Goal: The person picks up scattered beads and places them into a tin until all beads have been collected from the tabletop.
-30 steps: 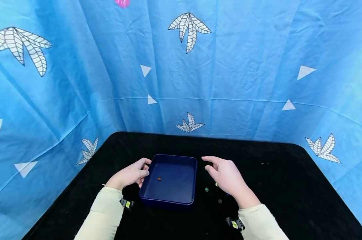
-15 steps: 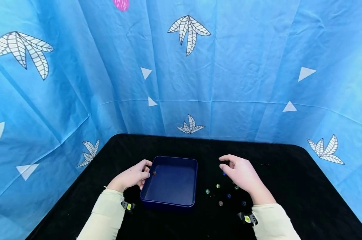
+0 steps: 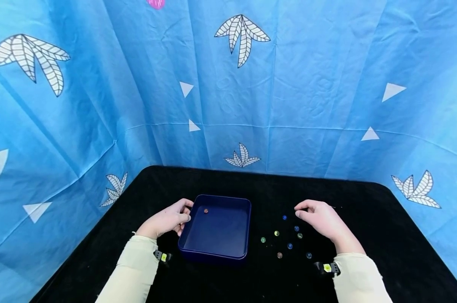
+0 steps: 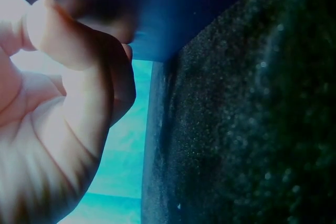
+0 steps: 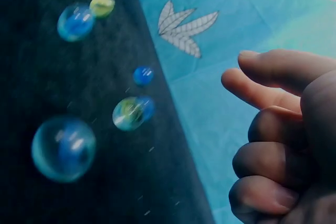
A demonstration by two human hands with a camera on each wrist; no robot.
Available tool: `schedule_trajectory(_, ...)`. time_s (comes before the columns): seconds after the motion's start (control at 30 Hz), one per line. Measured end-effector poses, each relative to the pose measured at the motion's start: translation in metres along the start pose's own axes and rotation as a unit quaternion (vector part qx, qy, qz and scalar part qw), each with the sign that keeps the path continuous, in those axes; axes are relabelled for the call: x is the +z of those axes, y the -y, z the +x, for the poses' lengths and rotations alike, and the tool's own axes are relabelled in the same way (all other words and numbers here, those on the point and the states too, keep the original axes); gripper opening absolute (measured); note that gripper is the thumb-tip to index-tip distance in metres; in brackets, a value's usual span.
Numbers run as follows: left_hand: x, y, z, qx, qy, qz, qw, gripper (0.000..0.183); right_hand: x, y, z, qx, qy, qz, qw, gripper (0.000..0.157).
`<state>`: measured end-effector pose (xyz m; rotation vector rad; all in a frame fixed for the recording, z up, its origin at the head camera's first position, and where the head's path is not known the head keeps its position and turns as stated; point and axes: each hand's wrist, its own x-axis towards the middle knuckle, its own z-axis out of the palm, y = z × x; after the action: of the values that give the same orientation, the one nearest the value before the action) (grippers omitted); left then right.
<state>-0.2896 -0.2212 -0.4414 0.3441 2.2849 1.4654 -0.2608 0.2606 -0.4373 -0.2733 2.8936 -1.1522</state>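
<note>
The right hand (image 3: 321, 216) is held over the desk with thumb and index finger stretched forward, their tips slightly apart and nothing visible between them; in the right wrist view its other fingers are curled in. Just to the left of its fingertips lies a blue marble (image 3: 284, 217). Nearer the body than those tips are a second blue marble (image 3: 296, 228) and, close beside it, a dark green marble (image 3: 300, 235). Further toward the body from the hand lie a third blue marble (image 3: 289, 246), a fourth blue marble (image 3: 308, 255) and a brownish marble (image 3: 279, 255). Left of this group, farther from the hand, are a yellow marble (image 3: 276, 233) and a bright green marble (image 3: 263, 240).

The left hand (image 3: 167, 218) grips the left wall of a dark blue box (image 3: 217, 256), thumb and fingers bent against it. Inside the box, just right of that hand, sits a reddish marble (image 3: 206, 211).

Black-topped, the desk (image 3: 273, 185) spreads around both hands. Beyond them hangs a blue curtain (image 3: 308, 92) with leaf and triangle prints.
</note>
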Motion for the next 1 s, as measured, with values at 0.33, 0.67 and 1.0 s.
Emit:
schedule_trajectory(0.33,0.000,0.003,-0.001,0.001,0.000,-0.003,1.0000,0.047,0.019,-0.025,0.002,-0.001,0.045,0.021,0.999,0.017)
schedule_trajectory(0.67,-0.001,-0.001,0.000,0.002,-0.003,0.000,1.0000,0.046,0.020,-0.026,0.004,-0.021,0.066,0.015,0.997,0.011)
schedule_trajectory(1.0,0.001,-0.001,0.001,-0.001,-0.004,0.001,1.0000,0.047,0.022,-0.025,0.001,-0.041,0.065,-0.016,0.997,0.003)
